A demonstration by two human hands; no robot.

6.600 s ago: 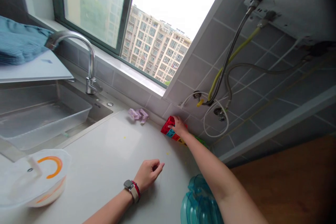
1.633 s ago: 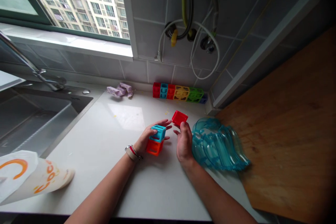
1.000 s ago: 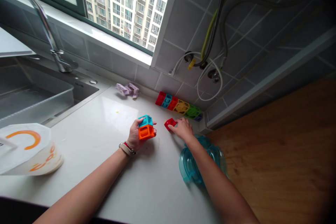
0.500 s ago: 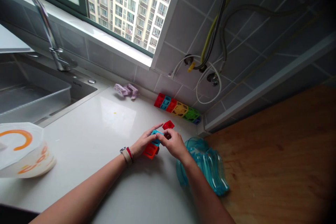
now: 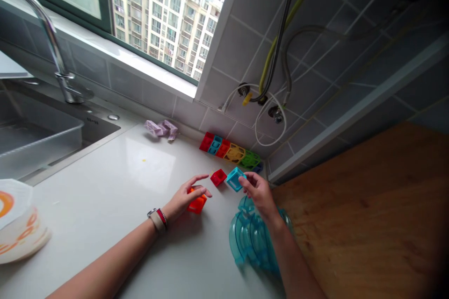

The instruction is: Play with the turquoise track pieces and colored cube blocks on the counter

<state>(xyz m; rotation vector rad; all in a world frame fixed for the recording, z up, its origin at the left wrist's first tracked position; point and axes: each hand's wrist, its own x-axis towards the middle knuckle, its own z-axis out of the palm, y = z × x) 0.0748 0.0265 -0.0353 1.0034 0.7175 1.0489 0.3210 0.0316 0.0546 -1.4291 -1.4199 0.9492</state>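
Note:
Between the fingers and thumb of my right hand [image 5: 257, 189] is a blue open-frame cube block [image 5: 235, 179], raised above the counter. My left hand [image 5: 184, 197] has its fingers stretched and apart. Its thumb passes over an orange block [image 5: 197, 204] on the counter; whether it touches the block I cannot tell. A red block [image 5: 218, 177] sits between my two hands. Behind it a row of joined coloured blocks [image 5: 222, 148] runs along the wall: red, blue, yellow, green and a dark blue end.
A translucent teal plastic object [image 5: 250, 238] lies beneath my right forearm. A crumpled lilac item [image 5: 161, 129] rests by the wall. At left are a sink [image 5: 101, 126] with a faucet [image 5: 58, 56] and a white tub [image 5: 24, 224]. A wooden surface [image 5: 351, 224] borders the right.
My right hand has moved right with the blue block, now apart from the orange one. The left fingers have loosened and spread beside the orange block. The view has shifted slightly.

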